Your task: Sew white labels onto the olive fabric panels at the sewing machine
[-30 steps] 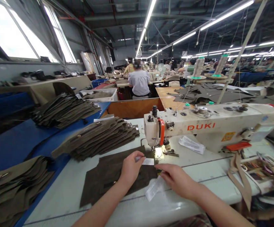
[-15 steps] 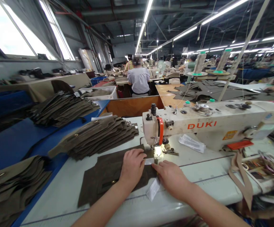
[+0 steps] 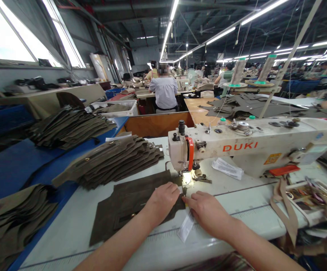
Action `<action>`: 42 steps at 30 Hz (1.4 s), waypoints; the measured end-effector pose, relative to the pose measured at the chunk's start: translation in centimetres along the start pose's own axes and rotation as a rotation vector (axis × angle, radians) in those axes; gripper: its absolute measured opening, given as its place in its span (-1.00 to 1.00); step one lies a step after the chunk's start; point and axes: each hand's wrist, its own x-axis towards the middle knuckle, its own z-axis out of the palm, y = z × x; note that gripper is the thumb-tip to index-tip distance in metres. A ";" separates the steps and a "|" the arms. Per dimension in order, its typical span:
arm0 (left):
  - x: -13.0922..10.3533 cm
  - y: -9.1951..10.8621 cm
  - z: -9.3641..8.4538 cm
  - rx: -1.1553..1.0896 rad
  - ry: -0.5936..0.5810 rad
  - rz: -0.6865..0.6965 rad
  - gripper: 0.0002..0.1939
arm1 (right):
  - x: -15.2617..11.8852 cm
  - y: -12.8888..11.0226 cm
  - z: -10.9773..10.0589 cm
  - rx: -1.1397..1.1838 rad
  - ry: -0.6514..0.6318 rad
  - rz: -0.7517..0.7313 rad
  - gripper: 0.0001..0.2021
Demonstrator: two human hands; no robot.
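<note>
A dark olive fabric piece (image 3: 132, 195) with a zipped slot lies flat on the sewing table, its right edge close to the needle area of the sewing machine (image 3: 222, 145). My left hand (image 3: 163, 201) rests on that edge, fingers curled and pinched at a small white label (image 3: 180, 189), which they mostly cover. My right hand (image 3: 208, 212) is closed beside it, the index fingertip at the fabric's edge; what its other fingers hold, if anything, is hidden. From under it a whitish strip (image 3: 185, 227) slants toward the table's front.
Stacked olive pieces (image 3: 121, 160) lie left of the machine, with more stacks (image 3: 13, 222) on the blue surface. Folded white strips (image 3: 228, 168) sit behind the needle. At right stands a tray of small parts (image 3: 312, 195), with tan straps (image 3: 284, 214) hanging. A person (image 3: 165, 90) sits ahead.
My left hand has slid right over the white label, which was more exposed between my hands before. My right hand stays nearly in place. The view has shifted slightly.
</note>
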 end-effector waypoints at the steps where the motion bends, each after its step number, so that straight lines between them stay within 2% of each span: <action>1: 0.0 0.0 0.1 0.002 0.009 -0.004 -0.80 | 0.0 0.0 0.1 0.001 0.006 -0.002 -0.66; 12: -0.2 -0.1 1.0 -0.004 0.081 -0.011 -0.82 | 0.0 0.2 0.4 0.007 0.037 -0.004 -0.62; 25: 0.0 -0.1 1.0 -0.030 0.079 -0.030 -0.80 | 0.1 0.3 0.2 0.041 0.001 0.005 -0.59; 31: -0.3 -0.1 1.1 -0.047 0.101 -0.032 -0.80 | 0.7 1.2 -0.2 0.131 0.040 0.064 -0.62; 38: -0.9 0.0 1.2 -0.053 0.064 0.001 -0.79 | 1.9 1.3 -0.2 -0.010 0.028 0.020 -0.68; 42: -1.7 -0.2 1.3 -0.091 0.067 0.023 -0.69 | 1.9 1.1 -0.3 -0.042 0.019 0.002 -0.68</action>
